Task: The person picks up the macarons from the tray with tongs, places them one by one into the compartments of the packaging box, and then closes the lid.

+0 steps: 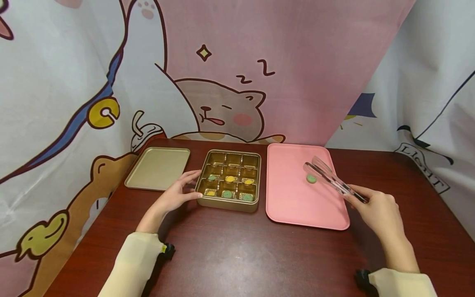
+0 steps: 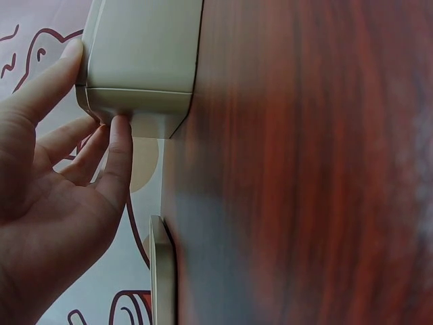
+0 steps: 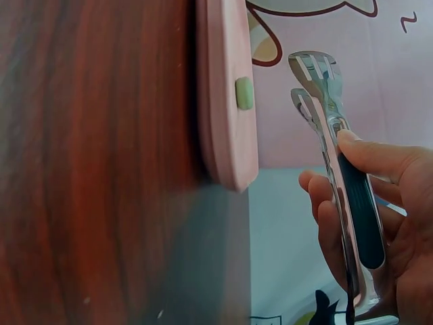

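My left hand rests against the left side of a gold square box, thumb on its rim near the front corner. In the left wrist view, the fingertips touch the outer wall. A clear divided insert lines the box; green and yellow round pieces lie in its middle and front rows. With my right hand I hold metal tongs with dark grips, their jaws apart above a pink tray. One small green round piece lies on that tray, below the tong tips and untouched by them.
A flat gold lid lies left of the box, at the table's back left. The dark red wooden table reaches back to a cartoon-printed cloth. The pink tray stands just right of the box, with a narrow gap between.
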A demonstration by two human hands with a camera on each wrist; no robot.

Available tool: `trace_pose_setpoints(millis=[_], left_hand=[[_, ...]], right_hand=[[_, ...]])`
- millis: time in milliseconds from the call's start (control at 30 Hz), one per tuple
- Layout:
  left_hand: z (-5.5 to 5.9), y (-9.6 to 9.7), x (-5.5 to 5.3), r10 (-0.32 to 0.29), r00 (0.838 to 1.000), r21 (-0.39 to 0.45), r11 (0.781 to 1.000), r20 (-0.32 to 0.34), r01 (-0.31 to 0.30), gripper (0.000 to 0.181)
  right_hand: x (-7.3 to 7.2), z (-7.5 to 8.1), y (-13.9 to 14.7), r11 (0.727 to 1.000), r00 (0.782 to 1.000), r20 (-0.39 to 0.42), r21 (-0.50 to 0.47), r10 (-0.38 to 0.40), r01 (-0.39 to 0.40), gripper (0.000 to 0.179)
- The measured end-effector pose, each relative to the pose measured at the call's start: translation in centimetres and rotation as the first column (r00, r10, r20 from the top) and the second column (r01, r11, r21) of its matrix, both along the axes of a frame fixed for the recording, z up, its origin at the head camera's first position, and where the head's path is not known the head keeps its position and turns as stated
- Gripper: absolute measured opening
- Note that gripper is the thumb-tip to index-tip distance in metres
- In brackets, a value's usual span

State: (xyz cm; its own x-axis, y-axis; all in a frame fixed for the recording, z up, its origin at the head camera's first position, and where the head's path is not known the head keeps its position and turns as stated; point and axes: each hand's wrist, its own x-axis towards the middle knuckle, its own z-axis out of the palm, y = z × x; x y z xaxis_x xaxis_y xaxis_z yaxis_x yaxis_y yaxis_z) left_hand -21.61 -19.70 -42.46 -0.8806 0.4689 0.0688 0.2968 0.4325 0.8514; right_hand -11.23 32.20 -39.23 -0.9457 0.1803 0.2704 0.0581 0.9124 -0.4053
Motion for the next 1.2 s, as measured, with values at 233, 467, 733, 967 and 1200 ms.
trace_pose_setpoints(millis=[233, 467, 733, 967, 1200], left_hand=[[-0.1, 0.0, 0.0, 0.0, 1.0, -0.003, 1.0, 0.006, 0.0, 0.071], [-0.2, 0.0, -0.1, 0.003, 1.0, -0.014, 1.0, -0.001, -0.003, 0.072], [-0.1, -0.1, -0.2, 0.01, 1.0, -0.025, 1.0, 0.004, -0.01, 0.073], [0.0, -0.1, -0.2, 0.009, 1.0, -0.016, 1.0, 0.018, -0.008, 0.072], [0.0, 0.0, -0.1, 0.013, 1.0, -0.017, 1.0, 0.021, -0.012, 0.072]], right_hand=[[0.2, -0.7, 0.7, 1.0, 0.999, 0.04, 0.016, -0.003, 0.002, 0.046], [0.3, -1.2, 1.3, 1.0, 0.994, 0.107, 0.027, -0.015, 0.012, 0.051], [0.4, -1.6, 1.4, 1.0, 0.989, 0.15, 0.03, -0.012, 0.008, 0.05], [0.4, -1.7, 1.3, 0.999, 0.987, 0.157, 0.029, -0.019, 0.014, 0.048], [0.4, -1.9, 1.2, 0.999, 0.988, 0.148, 0.041, -0.035, 0.029, 0.046]])
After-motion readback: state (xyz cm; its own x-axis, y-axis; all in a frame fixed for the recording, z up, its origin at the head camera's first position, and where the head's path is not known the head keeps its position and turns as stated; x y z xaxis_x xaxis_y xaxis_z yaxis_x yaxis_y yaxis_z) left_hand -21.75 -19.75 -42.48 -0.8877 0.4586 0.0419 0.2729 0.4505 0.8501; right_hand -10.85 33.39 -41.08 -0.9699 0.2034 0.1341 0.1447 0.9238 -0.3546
